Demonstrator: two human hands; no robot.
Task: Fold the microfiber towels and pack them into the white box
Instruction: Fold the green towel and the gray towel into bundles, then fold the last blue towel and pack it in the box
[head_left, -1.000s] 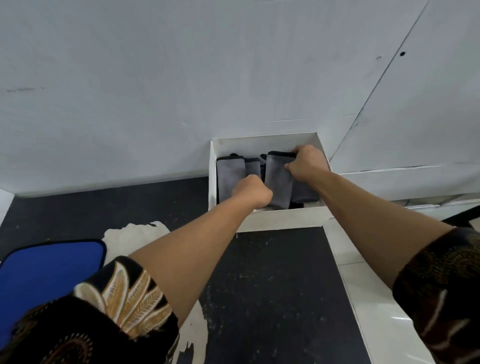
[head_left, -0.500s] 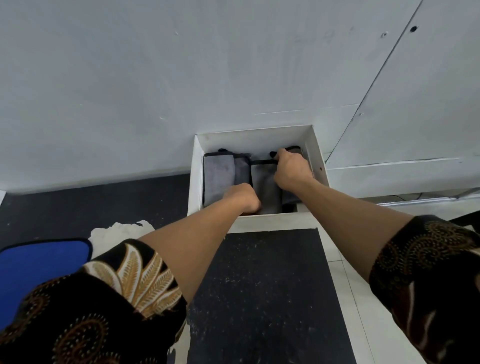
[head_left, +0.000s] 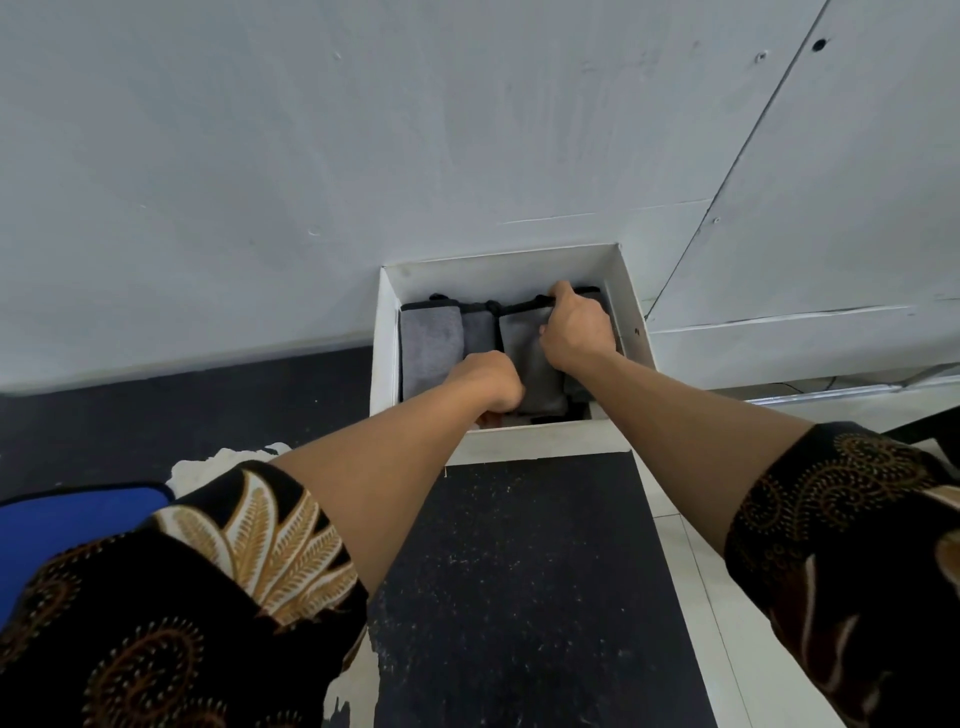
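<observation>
One grey towel (head_left: 537, 374) stands in the white box (head_left: 545, 441), gripped by right hand (head_left: 576, 330) fingers (head_left: 563, 291); left hand (head_left: 488, 379) grasp unclear.

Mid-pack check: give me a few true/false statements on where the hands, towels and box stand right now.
1. Both the left hand and right hand are inside the white box. True.
2. The box holds no towels. False: folded grey towels stand in it.
3. The box sits against the wall. True.
4. The right hand lies flat and open. False: its fingers curl over the middle towel's far edge.
5. The blue mat lies right of the box. False: the blue mat lies left of it.
</observation>
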